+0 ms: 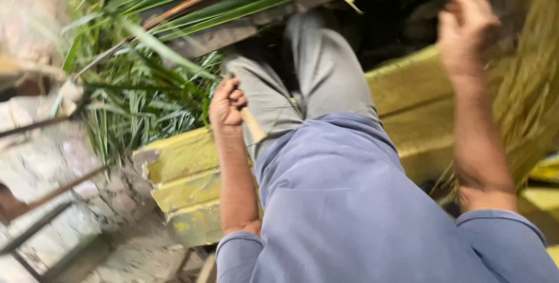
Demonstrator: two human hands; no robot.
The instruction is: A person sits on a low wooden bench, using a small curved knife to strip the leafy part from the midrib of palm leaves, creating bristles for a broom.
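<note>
A yellow wooden bench (pixel 192 172) spans beneath both hands. Green palm leaves (pixel 140 85) lie just beyond the left hand (pixel 227 103), whose fingers are closed around a pale wooden handle (pixel 254 124) angled toward the lap. The right hand (pixel 466 27) is raised, fingers curled loosely beside dry yellow fibres (pixel 533 85); whether it grips them is unclear.

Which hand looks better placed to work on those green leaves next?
Probably the left hand: it is closed around a pale wooden handle right beside the green palm leaves. The right hand is raised by the dry yellow fibres, away from the leaves.
</note>
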